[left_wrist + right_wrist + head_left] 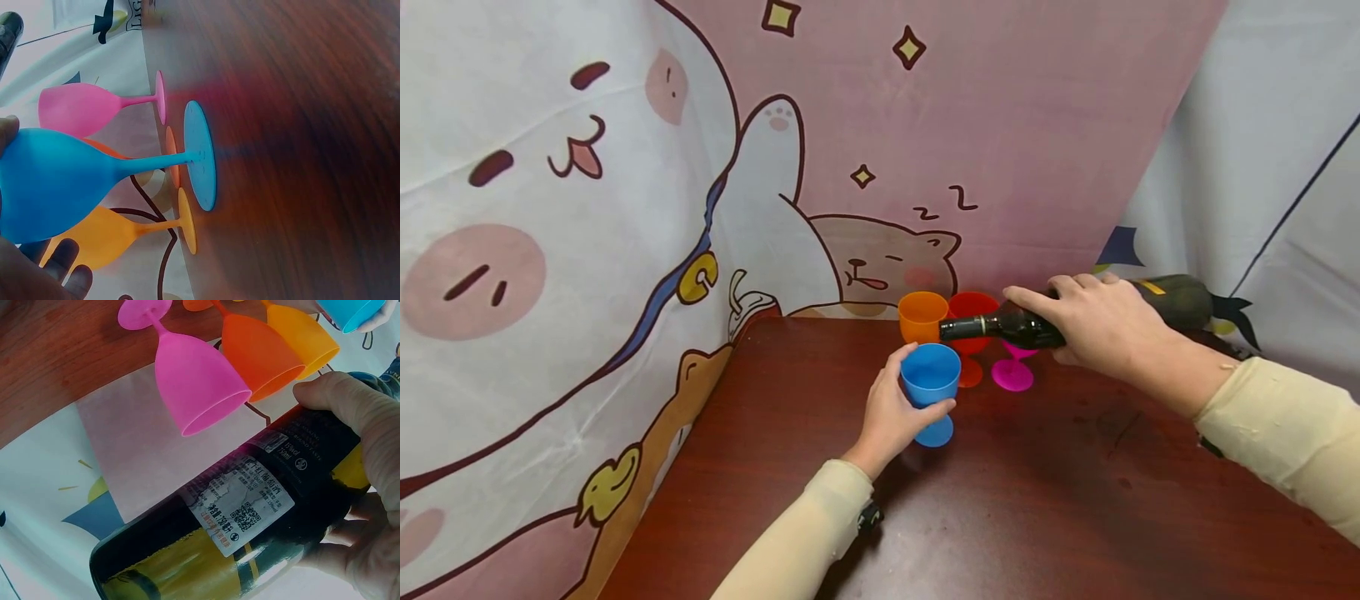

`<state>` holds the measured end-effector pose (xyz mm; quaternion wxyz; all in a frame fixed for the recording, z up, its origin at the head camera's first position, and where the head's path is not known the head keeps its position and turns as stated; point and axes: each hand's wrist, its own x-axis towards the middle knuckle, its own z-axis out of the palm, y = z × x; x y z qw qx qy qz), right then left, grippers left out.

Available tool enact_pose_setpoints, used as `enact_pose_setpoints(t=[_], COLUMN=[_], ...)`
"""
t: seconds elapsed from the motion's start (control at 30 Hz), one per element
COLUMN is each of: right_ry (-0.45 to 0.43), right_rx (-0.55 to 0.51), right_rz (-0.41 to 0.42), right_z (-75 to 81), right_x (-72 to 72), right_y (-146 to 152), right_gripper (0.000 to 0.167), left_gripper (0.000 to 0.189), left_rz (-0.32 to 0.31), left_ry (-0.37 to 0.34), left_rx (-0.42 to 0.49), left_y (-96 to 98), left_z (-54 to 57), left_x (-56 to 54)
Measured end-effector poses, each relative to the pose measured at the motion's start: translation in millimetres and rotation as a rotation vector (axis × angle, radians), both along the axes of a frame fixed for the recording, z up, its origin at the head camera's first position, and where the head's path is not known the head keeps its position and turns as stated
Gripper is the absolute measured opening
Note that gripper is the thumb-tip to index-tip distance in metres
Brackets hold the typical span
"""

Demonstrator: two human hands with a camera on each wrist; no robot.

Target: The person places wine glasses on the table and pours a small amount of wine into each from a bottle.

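Observation:
My left hand (897,408) grips the bowl of a blue goblet (931,375), thumb on the near side and fingers round the far left. In the left wrist view the blue goblet (69,181) has its foot at or just above the tabletop; I cannot tell whether it touches. A dark wine bottle (250,512) lies nearly level in my right hand (1105,325), which grips it around the shoulder. The bottle's neck points left, its mouth just above the blue goblet's rim. No liquid stream shows. What the goblet's bowl holds is not clear.
Behind the blue goblet stand an orange-yellow goblet (922,318), a red-orange goblet (256,359) and a pink goblet (194,381), close together at the table's back edge. The brown wooden table (1037,517) meets a printed cloth backdrop (1000,125) behind and at the left.

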<state>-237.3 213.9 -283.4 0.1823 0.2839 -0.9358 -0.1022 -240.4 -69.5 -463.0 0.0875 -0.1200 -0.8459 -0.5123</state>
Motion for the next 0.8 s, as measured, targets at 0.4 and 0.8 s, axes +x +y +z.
enact_pose_setpoints(t=[0.4,0.8], right_ry=[0.027,0.007], right_rx=[0.019,0.022], right_rz=[0.015,0.002], right_z=[1.0,1.4], right_x=[-0.1,0.9], right_y=[0.2,-1.1], right_gripper=[0.092,0.093], left_gripper=[0.095,0.095], left_rz=[0.012,0.008], left_ry=[-0.012,0.005], left_rx=[-0.003,0.006], left_y=[0.7,1.1], left_z=[-0.7,-2.0], left_x=[0.5,0.1])
